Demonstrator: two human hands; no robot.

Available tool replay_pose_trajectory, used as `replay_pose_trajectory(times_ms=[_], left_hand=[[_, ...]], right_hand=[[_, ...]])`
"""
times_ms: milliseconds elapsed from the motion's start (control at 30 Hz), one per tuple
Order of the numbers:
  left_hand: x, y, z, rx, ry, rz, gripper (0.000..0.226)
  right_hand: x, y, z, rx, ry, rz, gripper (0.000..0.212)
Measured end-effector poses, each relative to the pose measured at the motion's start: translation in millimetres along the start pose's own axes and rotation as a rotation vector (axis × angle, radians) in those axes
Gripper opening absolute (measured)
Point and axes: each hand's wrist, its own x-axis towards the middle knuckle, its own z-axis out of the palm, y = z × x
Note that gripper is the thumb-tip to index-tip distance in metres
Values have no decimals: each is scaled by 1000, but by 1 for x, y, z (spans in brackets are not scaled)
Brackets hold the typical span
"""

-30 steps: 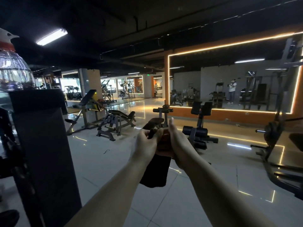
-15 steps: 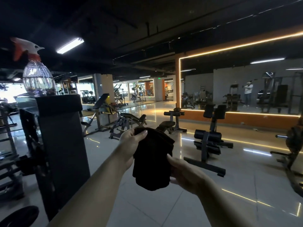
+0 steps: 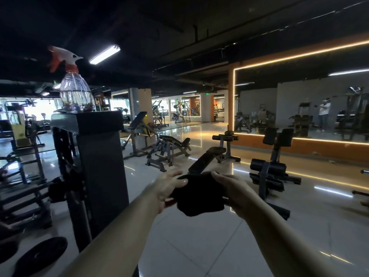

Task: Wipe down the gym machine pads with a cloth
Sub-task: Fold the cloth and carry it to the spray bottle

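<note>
Near centre, held out over the floor [image 3: 199,246], a dark cloth [image 3: 198,193] sits bunched between both hands. Left hand [image 3: 168,186] pinches its left edge, thumb on top; right hand [image 3: 231,191] grips the right edge, fingers curled behind. Cloth looks light, soft and limp, probably sagging wherever unsupported; best folded into a flat pad and held across the palm for wiping. A spray bottle [image 3: 74,90] stands on a tall dark machine [image 3: 99,166] at left. Dim light swallows the cloth's folds and texture; damp or dry, cannot tell. Right fingers are mostly hidden behind the cloth. Benches [image 3: 207,158] beyond stand well apart, pads hard to make out.
</note>
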Motion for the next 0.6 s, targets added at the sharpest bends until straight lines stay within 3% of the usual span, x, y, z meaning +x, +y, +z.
replay_pose_trajectory(times_ms=[67,267,400,500,600], left_hand=[[-8,13,-5,98,-13,63,31],[-29,47,-19,541,-109,216,35],[-50,69,-25,895,135,442,7],[-72,92,-38,920,265,579,20],[-93,114,-53,739,322,686,32]], right_hand=[[-1,-10,0,43,35,-33,17],[-4,-30,13,-45,8,-197,20],[1,-45,28,-73,23,-341,17],[3,-66,45,10,20,-434,16],[6,-90,65,11,83,-591,7]])
